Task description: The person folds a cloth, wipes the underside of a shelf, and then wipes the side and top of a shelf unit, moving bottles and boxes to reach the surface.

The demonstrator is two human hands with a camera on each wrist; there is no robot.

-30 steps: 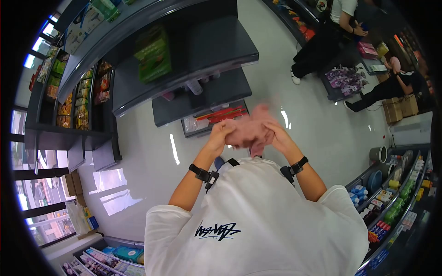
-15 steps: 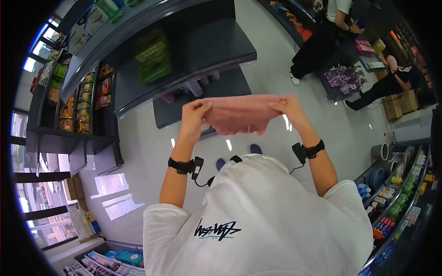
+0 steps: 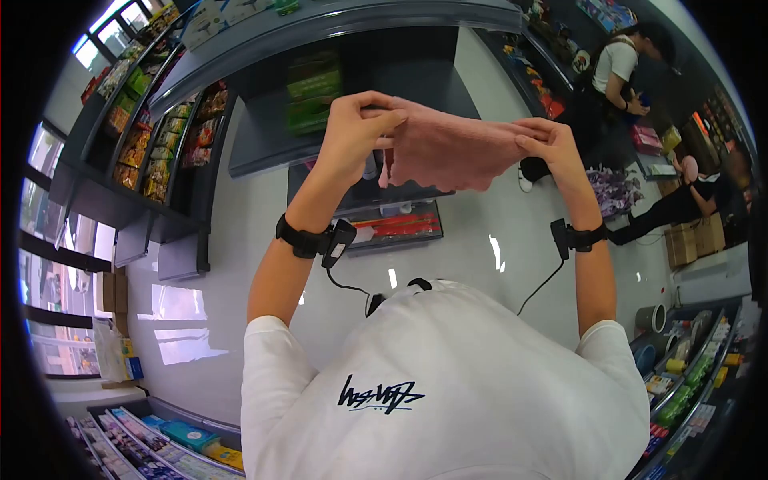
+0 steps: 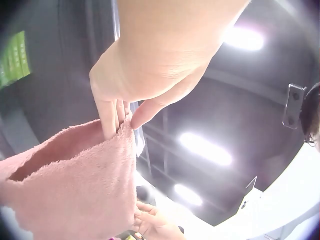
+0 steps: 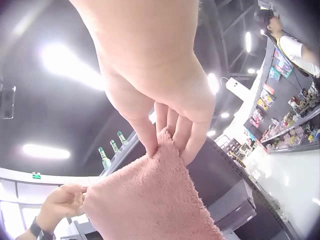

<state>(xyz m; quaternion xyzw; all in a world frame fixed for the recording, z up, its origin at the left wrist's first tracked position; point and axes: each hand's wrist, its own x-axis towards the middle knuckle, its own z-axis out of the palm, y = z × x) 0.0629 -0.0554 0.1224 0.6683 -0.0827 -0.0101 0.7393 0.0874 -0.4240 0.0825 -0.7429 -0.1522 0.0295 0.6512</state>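
A fluffy pink towel (image 3: 456, 152) is stretched between my two hands, held up in front of the dark shelves. My left hand (image 3: 352, 140) pinches one upper corner between thumb and fingers. The opposite upper corner is gripped by my right hand (image 3: 556, 152). Seen from the left wrist, the towel (image 4: 80, 190) is doubled over, with a gap between its layers along the top. In the right wrist view, thumb and fingertips close on a corner of the towel (image 5: 145, 195), whose lower part hangs down with an uneven edge.
Grey shelves (image 3: 272, 156) stand right in front, bearing green packs (image 3: 314, 92). Below them lies a tray of red items (image 3: 408, 226). Snack racks (image 3: 160, 140) are at the left, stocked shelves (image 3: 680, 392) at the lower right. Two people, one in a white shirt (image 3: 616, 68), are at the upper right.
The towel was bunched and blurred close to my body, then spread out between my hands. Both hands have since lifted it higher and farther forward, and the head view has shifted.
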